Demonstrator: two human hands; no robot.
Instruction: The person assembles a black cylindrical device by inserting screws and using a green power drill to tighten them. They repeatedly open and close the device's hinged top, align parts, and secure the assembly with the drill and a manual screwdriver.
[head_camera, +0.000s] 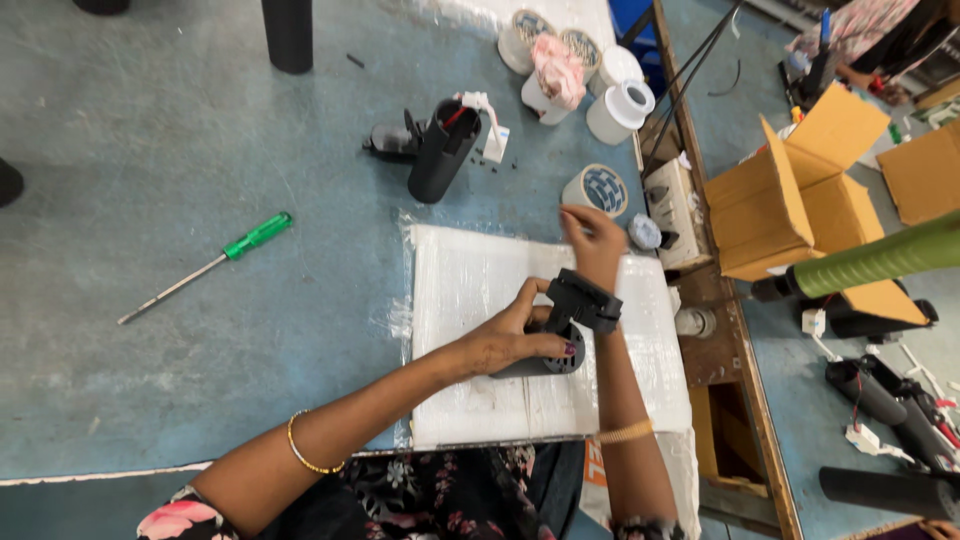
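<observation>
Left hand (510, 340) clasps black cylinder part (545, 362) | right hand (592, 240) raised beyond it, fingers loosely bent, seemingly empty | assembly unfinished; green screwdriver (255, 237) unused, far left.

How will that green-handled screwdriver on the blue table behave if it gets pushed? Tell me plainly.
The screwdriver would probably roll: its shaft and handle look round, and it lies flat on the smooth blue table. It looks stiff, a thin metal rod that should not bend. Likely light, though the green handle end may swing more slowly than the tip.
</observation>
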